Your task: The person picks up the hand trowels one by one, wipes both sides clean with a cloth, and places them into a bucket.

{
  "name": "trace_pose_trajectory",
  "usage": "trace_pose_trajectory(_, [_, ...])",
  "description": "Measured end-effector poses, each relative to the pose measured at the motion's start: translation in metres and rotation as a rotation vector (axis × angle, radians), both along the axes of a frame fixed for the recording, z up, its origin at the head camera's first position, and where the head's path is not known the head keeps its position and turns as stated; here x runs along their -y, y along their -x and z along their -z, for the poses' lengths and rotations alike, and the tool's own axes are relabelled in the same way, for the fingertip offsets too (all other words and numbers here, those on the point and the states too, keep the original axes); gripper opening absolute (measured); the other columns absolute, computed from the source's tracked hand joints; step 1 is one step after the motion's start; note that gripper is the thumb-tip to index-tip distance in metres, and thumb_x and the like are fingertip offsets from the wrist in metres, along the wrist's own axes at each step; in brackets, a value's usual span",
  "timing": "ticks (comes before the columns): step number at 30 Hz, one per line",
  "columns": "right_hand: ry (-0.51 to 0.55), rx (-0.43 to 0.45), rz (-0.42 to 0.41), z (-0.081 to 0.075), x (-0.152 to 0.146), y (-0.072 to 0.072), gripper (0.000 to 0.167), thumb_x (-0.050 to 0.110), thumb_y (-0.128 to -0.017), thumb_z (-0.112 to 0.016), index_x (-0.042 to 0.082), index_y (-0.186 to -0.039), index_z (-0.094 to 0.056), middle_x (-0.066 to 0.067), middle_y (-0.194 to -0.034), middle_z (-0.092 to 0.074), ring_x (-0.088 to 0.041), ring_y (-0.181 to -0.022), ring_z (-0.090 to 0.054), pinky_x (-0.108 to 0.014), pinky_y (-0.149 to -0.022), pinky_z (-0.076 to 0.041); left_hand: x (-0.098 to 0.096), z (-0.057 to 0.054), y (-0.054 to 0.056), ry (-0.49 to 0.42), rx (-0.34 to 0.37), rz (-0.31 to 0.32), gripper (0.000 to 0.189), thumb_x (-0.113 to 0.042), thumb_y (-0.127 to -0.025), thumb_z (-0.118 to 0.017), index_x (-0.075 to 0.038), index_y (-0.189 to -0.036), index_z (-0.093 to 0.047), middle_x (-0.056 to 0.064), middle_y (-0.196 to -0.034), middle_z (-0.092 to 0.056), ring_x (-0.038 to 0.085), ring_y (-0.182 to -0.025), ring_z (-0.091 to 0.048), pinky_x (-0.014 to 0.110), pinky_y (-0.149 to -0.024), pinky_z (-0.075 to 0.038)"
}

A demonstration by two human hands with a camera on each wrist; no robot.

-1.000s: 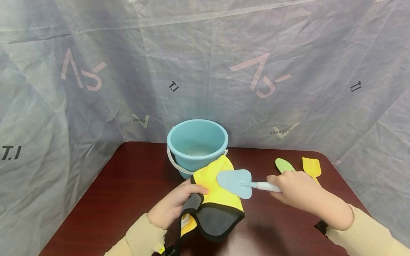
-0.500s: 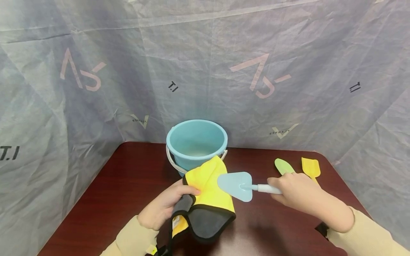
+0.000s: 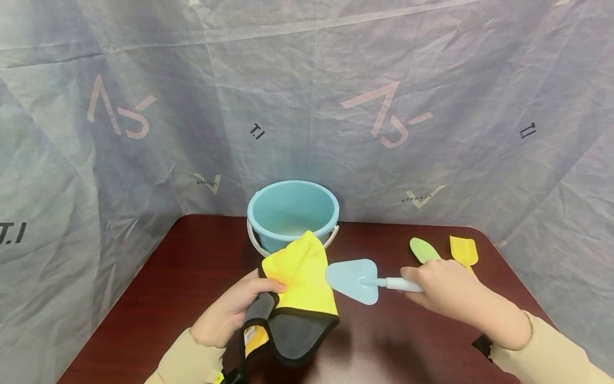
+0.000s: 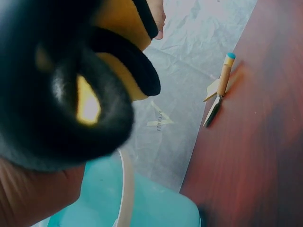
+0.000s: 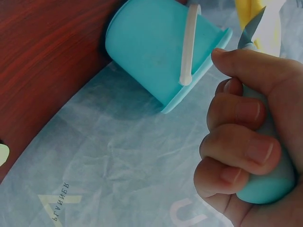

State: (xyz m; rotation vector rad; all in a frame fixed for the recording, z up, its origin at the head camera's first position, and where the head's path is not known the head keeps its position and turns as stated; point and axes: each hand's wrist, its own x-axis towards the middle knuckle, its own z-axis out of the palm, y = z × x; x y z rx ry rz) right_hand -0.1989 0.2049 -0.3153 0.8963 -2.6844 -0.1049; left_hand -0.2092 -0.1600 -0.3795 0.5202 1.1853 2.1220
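Note:
My left hand (image 3: 227,309) grips a two-sided cloth (image 3: 307,274), yellow on one face and dark grey on the other, with black edging. Its thumb lies over the yellow side, and a grey corner droops below. Curled fingers of my right hand (image 3: 451,293) wrap the handle of a garden trowel (image 3: 353,279). The trowel's pale blue blade points left, its tip right at the cloth's right edge. In the right wrist view the handle's end (image 5: 270,189) shows turquoise. The cloth fills much of the left wrist view, blurred, hiding most of the left hand.
Behind the cloth stands a light blue bucket (image 5: 147,47) with a white handle (image 5: 189,47). A green-bladed tool (image 3: 423,249) and a yellow shovel (image 3: 463,250) lie at the right, partly hidden by my right hand. A grey sheet (image 3: 307,106) hangs behind the dark red table (image 3: 192,266).
My left hand has moved left with the cloth, so the trowel blade, which overlapped the yellow side, now meets only its edge. The right hand and trowel have barely moved.

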Motion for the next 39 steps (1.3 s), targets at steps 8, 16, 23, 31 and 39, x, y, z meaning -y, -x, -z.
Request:
trace_pose_trajectory(8, [0.017, 0.004, 0.004, 0.003, -0.001, 0.0, 0.036, 0.017, -0.07, -0.072, 0.025, -0.062, -0.038, 0.012, -0.051, -0.027, -0.008, -0.044, -0.024, -0.024, -0.036, -0.022, 0.01, -0.001, -0.004, 0.019, 0.006, -0.055, 0.035, 0.0, -0.089, -0.05, -0.01, -0.123, -0.048, 0.003, -0.112, -0.059, 0.015, -0.102, -0.059, 0.028, -0.089, -0.048])
trace_pose_trajectory(16, [0.005, -0.021, 0.0, 0.004, -0.002, 0.001, 0.035, 0.017, -0.069, -0.072, 0.025, -0.062, -0.039, 0.012, -0.05, -0.027, -0.008, -0.044, -0.025, -0.024, -0.036, -0.022, 0.024, 0.005, -0.007, 0.02, 0.031, -0.09, 0.031, -0.001, -0.092, -0.047, -0.01, -0.121, -0.048, 0.002, -0.11, -0.06, 0.014, -0.101, -0.061, 0.028, -0.088, -0.05])
trace_pose_trajectory(23, [0.003, -0.041, -0.003, 0.003, -0.003, 0.0, 0.036, 0.017, -0.068, -0.072, 0.025, -0.062, -0.038, 0.013, -0.049, -0.025, -0.008, -0.044, -0.023, -0.023, -0.037, -0.02, 0.023, 0.021, -0.007, 0.116, 0.084, -0.207, 0.021, -0.005, -0.093, -0.049, -0.012, -0.113, -0.051, 0.0, -0.099, -0.064, 0.012, -0.091, -0.065, 0.027, -0.079, -0.053])
trace_pose_trajectory(31, [0.014, -0.017, 0.006, 0.002, -0.002, 0.001, 0.035, 0.018, -0.07, -0.073, 0.025, -0.063, -0.039, 0.012, -0.05, -0.027, -0.008, -0.044, -0.025, -0.024, -0.036, -0.022, 0.007, 0.033, -0.004, 0.179, 0.13, -0.327, 0.03, -0.013, -0.093, -0.055, -0.013, -0.122, -0.045, -0.001, -0.103, -0.061, 0.012, -0.094, -0.062, 0.026, -0.082, -0.051])
trace_pose_trajectory(39, [0.045, -0.065, -0.059, 0.005, 0.0, 0.002, 0.037, 0.016, -0.069, -0.072, 0.024, -0.062, -0.036, 0.014, -0.051, -0.024, -0.006, -0.046, -0.023, -0.024, -0.038, -0.022, -0.016, 0.041, -0.006, 0.173, 0.133, -0.361, 0.031, -0.011, -0.091, -0.058, -0.011, -0.12, -0.049, -0.001, -0.103, -0.061, 0.013, -0.093, -0.061, 0.027, -0.083, -0.05])
